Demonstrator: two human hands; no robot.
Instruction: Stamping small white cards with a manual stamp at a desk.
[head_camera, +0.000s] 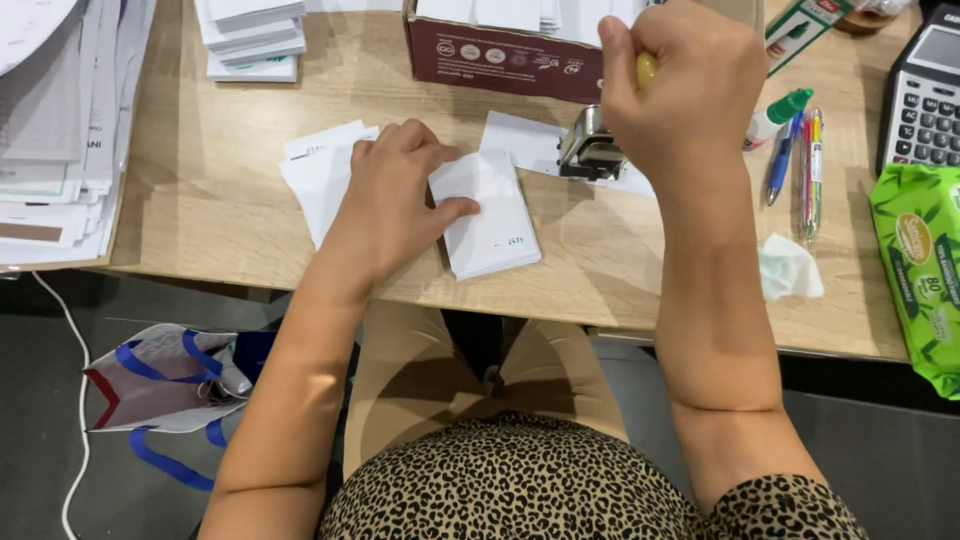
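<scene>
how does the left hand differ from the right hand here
The left hand lies spread, fingers pressing a small stack of white slips onto the desk; the right hand is a raised fist. The left hand holds nothing, while the right hand grips a yellow-handled metal stamp. Both are bare.

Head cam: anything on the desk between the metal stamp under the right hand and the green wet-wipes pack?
Yes, in the head view: a green-capped white glue bottle, a blue pen, a multicolour pen and a crumpled white tissue on the wooden desk.

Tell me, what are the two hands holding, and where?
Right hand grips a metal stamper by its yellow top handle. Left hand presses flat on a white paper stack.
</scene>
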